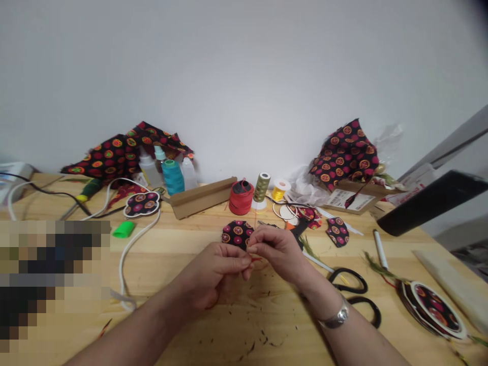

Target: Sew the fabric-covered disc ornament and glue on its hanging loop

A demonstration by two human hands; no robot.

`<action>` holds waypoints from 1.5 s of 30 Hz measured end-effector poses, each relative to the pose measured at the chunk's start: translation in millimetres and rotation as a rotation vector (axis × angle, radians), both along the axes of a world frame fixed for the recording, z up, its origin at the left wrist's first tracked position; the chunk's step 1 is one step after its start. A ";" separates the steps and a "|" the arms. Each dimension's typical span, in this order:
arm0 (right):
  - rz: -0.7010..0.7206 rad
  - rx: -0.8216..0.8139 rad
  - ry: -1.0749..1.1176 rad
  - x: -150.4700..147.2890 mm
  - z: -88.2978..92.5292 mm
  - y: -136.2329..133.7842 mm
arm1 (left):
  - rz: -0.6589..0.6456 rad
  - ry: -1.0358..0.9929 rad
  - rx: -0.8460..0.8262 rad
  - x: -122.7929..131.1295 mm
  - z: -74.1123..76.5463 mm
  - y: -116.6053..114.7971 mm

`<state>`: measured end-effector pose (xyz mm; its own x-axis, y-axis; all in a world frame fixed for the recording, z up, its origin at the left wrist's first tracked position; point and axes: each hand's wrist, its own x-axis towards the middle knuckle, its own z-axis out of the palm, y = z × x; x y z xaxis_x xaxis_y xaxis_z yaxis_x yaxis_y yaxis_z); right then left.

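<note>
My left hand [224,265] and my right hand [280,250] meet over the middle of the table, thumbs and fingertips pinched close together. Between them a short piece of red cord [257,259] shows, and both hands grip it; the rest of it is hidden by the fingers. Just behind the fingertips lies a dark patterned fabric piece [233,233], partly covered by my right hand. Black-handled scissors [349,280] rest beside my right forearm, their blades partly hidden. Farther back stand a red cord spool [241,198], an olive thread spool [262,187] and a yellow thread spool [280,190].
At the left are a flower-shaped fabric piece [142,204], a green cap [124,229], a white cable [122,264] and a teal thread cone [173,177]. A cardboard strip [206,197] lies behind. On the right are a marker [380,249] and round fabric-covered pieces [434,307].
</note>
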<state>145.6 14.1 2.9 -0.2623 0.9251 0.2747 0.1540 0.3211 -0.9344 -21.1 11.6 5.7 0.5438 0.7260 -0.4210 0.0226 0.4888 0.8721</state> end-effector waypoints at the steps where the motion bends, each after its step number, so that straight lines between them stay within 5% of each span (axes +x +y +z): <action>1: -0.023 0.017 -0.025 0.9 0.5 0.3 | 0.035 -0.015 -0.006 0.1 -0.8 0.9; 8: -0.166 0.279 -0.173 0.7 1.4 -3.9 | 0.247 -0.136 -0.021 0.5 -5.6 6.3; 14: -0.145 0.511 -0.400 -6.6 -1.9 -10.6 | 0.387 -0.123 0.049 1.0 -2.3 6.1; 22: -0.054 0.730 -0.672 -4.6 -6.9 -13.9 | 0.257 0.198 0.439 0.3 -3.0 5.8; 31: -0.025 0.276 -0.225 3.1 -0.5 -3.2 | -0.005 0.228 0.502 1.2 -1.7 2.2; 38: -0.091 -0.101 0.006 1.1 -4.1 -0.1 | 0.104 0.053 0.153 -1.1 2.1 1.1; 45: -0.067 -0.281 0.170 -5.6 0.8 -5.1 | 0.235 -0.057 0.091 1.1 3.7 2.5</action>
<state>140.0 9.0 3.7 -0.1705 0.9845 0.0407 0.0006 0.0414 -0.9991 -20.0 14.2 9.4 0.3770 0.8685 -0.3219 -0.1329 0.3947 0.9091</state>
